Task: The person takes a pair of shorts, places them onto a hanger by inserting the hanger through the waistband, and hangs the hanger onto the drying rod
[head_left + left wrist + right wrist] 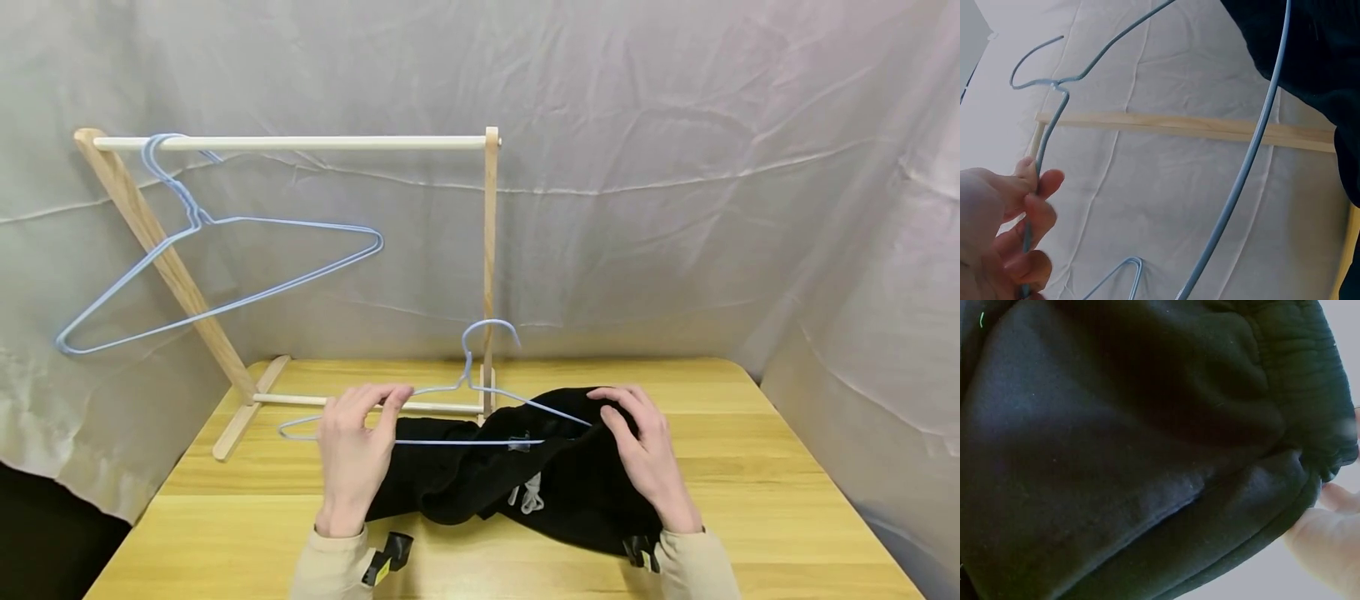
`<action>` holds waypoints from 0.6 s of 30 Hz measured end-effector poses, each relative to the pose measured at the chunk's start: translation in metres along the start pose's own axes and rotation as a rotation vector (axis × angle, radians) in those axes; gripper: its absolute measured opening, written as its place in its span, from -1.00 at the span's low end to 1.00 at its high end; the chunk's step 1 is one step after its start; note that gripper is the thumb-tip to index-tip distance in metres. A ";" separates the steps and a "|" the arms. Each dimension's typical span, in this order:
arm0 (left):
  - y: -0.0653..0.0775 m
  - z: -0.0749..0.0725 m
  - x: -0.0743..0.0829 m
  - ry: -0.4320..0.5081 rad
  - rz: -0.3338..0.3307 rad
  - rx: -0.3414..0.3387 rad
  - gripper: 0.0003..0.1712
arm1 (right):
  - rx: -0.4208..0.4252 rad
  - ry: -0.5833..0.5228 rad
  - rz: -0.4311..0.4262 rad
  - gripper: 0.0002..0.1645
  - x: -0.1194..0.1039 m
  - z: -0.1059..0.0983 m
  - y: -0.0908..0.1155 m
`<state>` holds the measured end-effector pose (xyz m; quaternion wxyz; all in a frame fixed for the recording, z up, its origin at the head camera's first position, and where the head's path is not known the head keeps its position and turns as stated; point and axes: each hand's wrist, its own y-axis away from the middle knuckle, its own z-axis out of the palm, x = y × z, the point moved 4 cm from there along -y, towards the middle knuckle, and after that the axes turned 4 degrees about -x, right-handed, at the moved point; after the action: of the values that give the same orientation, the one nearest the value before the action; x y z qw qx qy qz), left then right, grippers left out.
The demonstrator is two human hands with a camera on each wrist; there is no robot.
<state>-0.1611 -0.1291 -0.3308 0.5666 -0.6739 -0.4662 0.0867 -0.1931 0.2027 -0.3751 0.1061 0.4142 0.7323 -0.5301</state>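
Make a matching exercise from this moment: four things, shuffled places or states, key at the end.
Things:
1. Left hand
2. Right hand
3. Rack hangers
4. Cord

Places or states:
A. hooked over the top rail
B. pinches the black garment by its edge
C. light grey
D. pinches the lower hanger by its wire

Pairs: 1-D, 2-B, 3-A, 4-C

The left hand (354, 460) pinches the hanger (468, 367) at its left side, the right hand (648, 454), turned inward, pinches near its right side, and both sleeved forearms (697, 568) lie on its near side.
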 end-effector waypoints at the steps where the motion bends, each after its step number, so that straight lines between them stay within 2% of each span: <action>1: 0.000 0.001 0.000 0.002 0.004 -0.028 -0.95 | 0.002 -0.002 -0.004 -0.64 0.000 0.000 0.000; 6: 0.002 0.007 0.001 0.051 0.031 -0.168 -0.90 | 0.014 -0.015 -0.018 -0.65 -0.001 0.000 0.001; 10: 0.003 0.009 0.002 0.086 0.058 -0.240 -0.86 | 0.032 -0.025 -0.023 -0.66 -0.001 0.000 0.001; 18: 0.006 0.015 0.004 0.139 0.095 -0.263 -0.90 | 0.037 -0.027 -0.039 -0.67 -0.005 0.000 0.000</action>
<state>-0.1654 -0.1157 -0.3391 0.4996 -0.7681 -0.4005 0.0048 -0.1900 0.2000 -0.3721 0.0979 0.3946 0.7286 -0.5512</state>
